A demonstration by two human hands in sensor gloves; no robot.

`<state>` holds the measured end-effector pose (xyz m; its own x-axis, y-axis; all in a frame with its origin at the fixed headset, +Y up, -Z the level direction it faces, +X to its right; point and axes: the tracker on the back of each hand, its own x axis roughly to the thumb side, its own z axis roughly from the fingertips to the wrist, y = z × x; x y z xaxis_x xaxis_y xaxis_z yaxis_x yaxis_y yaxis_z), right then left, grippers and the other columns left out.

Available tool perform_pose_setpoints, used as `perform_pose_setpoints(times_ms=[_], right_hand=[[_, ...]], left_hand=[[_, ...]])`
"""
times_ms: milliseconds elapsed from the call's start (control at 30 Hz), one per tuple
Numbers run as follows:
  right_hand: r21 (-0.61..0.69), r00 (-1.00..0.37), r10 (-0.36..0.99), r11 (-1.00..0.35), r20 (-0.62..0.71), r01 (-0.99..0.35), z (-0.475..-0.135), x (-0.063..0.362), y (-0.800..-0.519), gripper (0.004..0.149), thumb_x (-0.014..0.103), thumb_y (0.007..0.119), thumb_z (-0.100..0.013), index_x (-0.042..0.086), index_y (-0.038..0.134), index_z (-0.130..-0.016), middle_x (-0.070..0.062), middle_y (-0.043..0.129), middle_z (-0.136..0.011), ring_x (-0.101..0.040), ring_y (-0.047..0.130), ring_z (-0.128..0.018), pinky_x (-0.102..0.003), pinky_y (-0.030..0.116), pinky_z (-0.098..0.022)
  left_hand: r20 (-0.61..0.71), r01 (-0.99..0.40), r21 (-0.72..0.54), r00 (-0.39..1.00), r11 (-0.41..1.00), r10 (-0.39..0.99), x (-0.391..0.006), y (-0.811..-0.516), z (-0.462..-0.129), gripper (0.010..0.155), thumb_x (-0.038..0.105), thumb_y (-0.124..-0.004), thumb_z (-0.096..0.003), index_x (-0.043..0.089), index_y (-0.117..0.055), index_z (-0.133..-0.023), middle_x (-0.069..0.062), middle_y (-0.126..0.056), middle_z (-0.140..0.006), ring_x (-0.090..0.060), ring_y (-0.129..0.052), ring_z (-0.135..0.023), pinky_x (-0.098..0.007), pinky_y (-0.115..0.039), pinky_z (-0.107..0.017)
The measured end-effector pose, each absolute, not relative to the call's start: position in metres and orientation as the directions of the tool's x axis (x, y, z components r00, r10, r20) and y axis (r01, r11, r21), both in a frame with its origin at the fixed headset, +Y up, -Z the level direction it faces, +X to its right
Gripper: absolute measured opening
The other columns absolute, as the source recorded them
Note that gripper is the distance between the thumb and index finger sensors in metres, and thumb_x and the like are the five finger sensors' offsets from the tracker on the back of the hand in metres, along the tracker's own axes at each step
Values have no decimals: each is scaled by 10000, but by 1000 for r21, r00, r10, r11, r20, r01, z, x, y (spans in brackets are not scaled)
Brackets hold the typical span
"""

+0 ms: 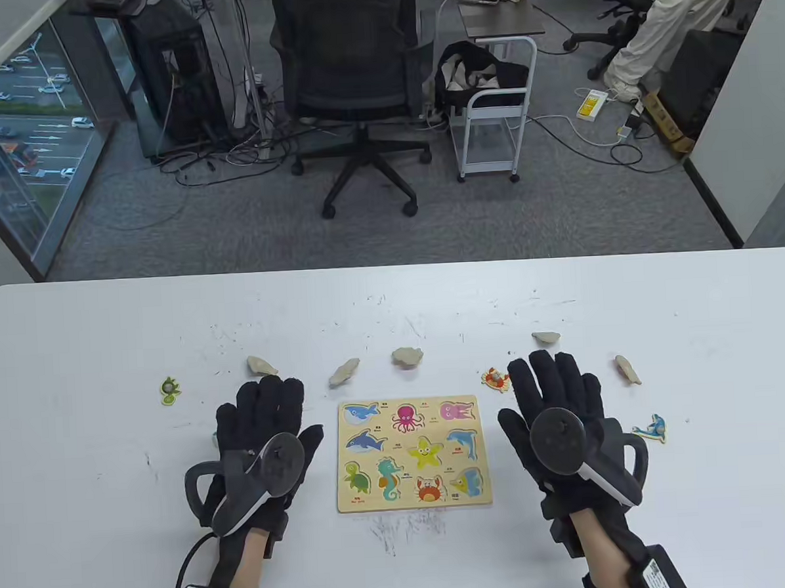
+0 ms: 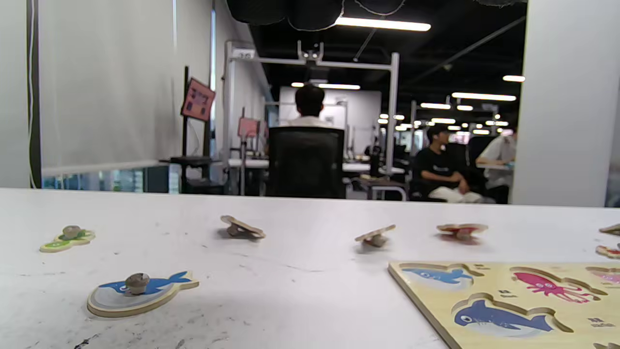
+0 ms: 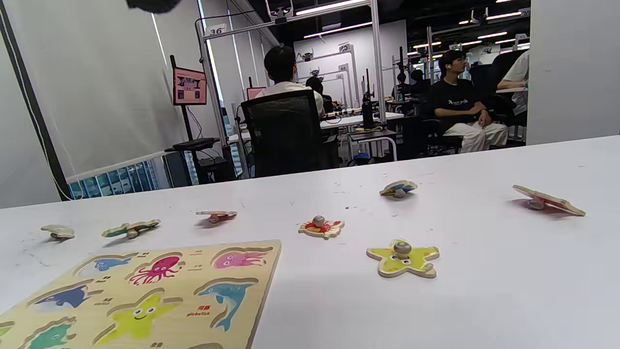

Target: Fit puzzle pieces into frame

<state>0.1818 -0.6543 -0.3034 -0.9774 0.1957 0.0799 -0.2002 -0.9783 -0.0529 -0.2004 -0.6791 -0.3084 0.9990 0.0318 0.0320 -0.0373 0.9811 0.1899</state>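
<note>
On the white table [image 1: 105, 335] everything arranges itself around the wooden frame [image 1: 413, 454], which lies flat at the centre near the person's edge. Farthest left of the frame sits a green turtle piece [image 1: 169, 390], picture side up. Nearer the frame, the left hand [image 1: 262, 439] rests palm down on the table, fingers [image 1: 273, 395] spread flat and holding nothing; the left wrist view shows a blue whale piece [image 2: 140, 295] lying peg up just beside this hand, largely hidden under it from above. Beyond the left hand and the frame, three pieces lie face down, bare wood showing and propped on their pegs: one [image 1: 261, 365] past the left fingertips, one [image 1: 344, 371] off the frame's far left corner, one [image 1: 407, 356] straight behind the frame.

The frame itself holds no pieces: all nine recesses show only their printed animals, so nothing has been fitted yet by the look of it.

Right of the frame, a red crab piece [image 1: 495, 378] lies face up, touching or nearly touching the right hand [image 1: 560, 416], which also lies flat, fingers [image 1: 554, 377] outstretched and empty. The right wrist view shows a yellow starfish piece [image 3: 403, 258] close under that hand. Another upturned piece [image 1: 546, 337] lies behind it, one more [image 1: 627, 368] farther right, and a blue dolphin piece [image 1: 652, 428] sits face up at the far right.

Both hands appear parked symmetrically either side of the frame, probably a starting pose before any piece is picked.
</note>
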Motion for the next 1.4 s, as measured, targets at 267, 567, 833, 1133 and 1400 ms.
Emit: perform_pose_setpoints(times_ms=[267, 567, 833, 1133, 1400], right_hand=[[-46, -975, 207, -976, 84, -211, -304, 182, -654, 686, 571, 651, -520, 377, 377, -1119, 5, 318, -1243, -356, 315, -1158, -586, 276, -830], [-42, -973, 222, -973, 65, -225, -305, 188, -654, 686, 570, 656, -519, 377, 381, -1118, 5, 331, -1241, -354, 326, -1157, -582, 284, -832], [-20, -976, 219, -976, 10, -219, -314, 194, -658, 693, 565, 691, -514, 382, 399, -1114, 18, 359, -1238, -332, 373, -1158, -559, 314, -845], [37, -988, 54, -997, -146, -61, -353, 213, -661, 672, 540, 753, -504, 366, 484, -1095, 21, 491, -1203, -309, 531, -1113, -535, 429, -836], [206, -960, -138, -975, -242, 89, -387, 214, -698, 619, 508, 843, -467, 385, 607, -1026, 83, 703, -1077, -225, 767, -945, -471, 608, -763]], left_hand=[[39, -46, 192, 998, 980, 40, -199, -678, -308, 753, 691, -557, -499, 402, -398, -1176, -11, -480, -1293, -324, -474, -1188, -610, -442, -848], [44, -42, 183, 998, 982, 35, -198, -680, -309, 751, 691, -557, -500, 404, -401, -1176, -10, -488, -1292, -322, -483, -1187, -611, -445, -847], [38, -51, 184, 998, 982, 45, -201, -676, -307, 749, 688, -560, -501, 402, -406, -1176, -11, -491, -1292, -326, -486, -1186, -613, -450, -845], [37, -78, 200, 997, 977, 72, -206, -672, -306, 745, 687, -560, -502, 406, -407, -1175, -8, -492, -1292, -323, -487, -1187, -611, -453, -846], [34, -81, 199, 997, 977, 75, -208, -672, -306, 745, 688, -561, -503, 407, -409, -1176, -10, -493, -1292, -327, -488, -1186, -612, -456, -845]])
